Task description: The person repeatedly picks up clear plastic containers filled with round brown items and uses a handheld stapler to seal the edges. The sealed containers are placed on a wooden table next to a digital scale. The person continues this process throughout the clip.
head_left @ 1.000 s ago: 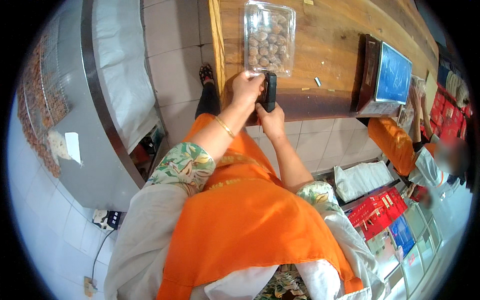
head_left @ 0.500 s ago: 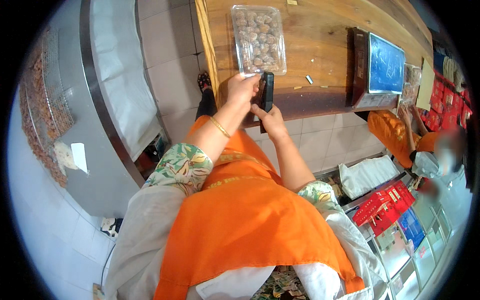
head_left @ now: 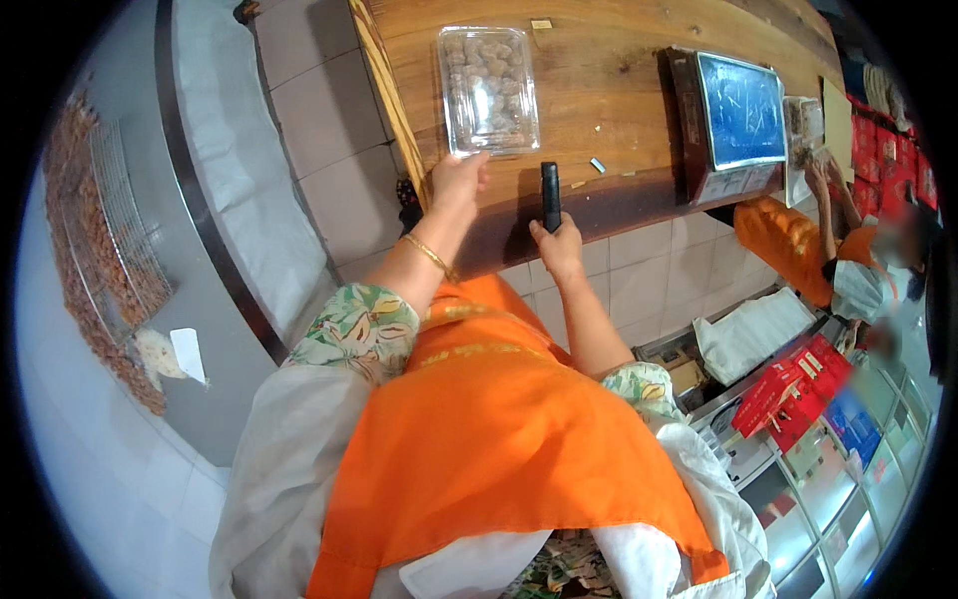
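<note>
A clear plastic box of round brown sweets or dried fruit sits on the wooden table, its lid down over the contents. At the near edge of the box is my left hand, fingers curled in against the rim; the grip itself is partly hidden. My right hand is closed around the lower end of a black stapler. The stapler points away from me over the table's front edge, apart from the box and to its right.
The wooden table bears a blue-topped carton on the right and a small whitish-blue scrap. Another person's hands work at the far right. Red gift boxes stand lower right. A wire basket of brown pieces is at left.
My hands have separated: the stapler has drawn away from the box's near edge to the right, while my left hand stays at the box. The whole view has shifted slightly.
</note>
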